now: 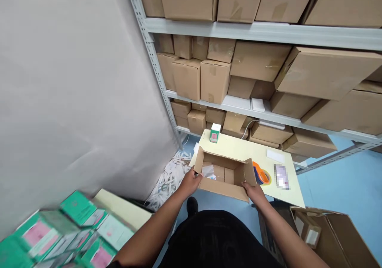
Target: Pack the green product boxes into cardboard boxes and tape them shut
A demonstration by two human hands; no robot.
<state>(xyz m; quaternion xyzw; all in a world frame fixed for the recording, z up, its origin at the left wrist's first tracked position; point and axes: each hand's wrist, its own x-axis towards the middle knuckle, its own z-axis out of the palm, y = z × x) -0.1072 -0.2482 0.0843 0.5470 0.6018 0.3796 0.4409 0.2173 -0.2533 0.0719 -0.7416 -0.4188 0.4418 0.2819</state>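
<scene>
An open cardboard box (pixel 222 188) sits at the near edge of a small pale yellow table (pixel 238 144). My left hand (pixel 191 181) grips the box's left wall, fingers curled over the rim. My right hand (pixel 252 190) holds the box's near right corner. Inside the box lies a small white item (pixel 208 170). An orange tape dispenser (pixel 261 174) rests just right of the box.
A small green-and-white carton (pixel 215 133) stands at the table's far edge. Metal shelving (pixel 268 31) packed with cardboard boxes fills the back. Green-and-pink packets (pixel 74 232) are stacked at lower left. Another open box (pixel 331 232) sits lower right. White strips (pixel 170 178) litter the floor.
</scene>
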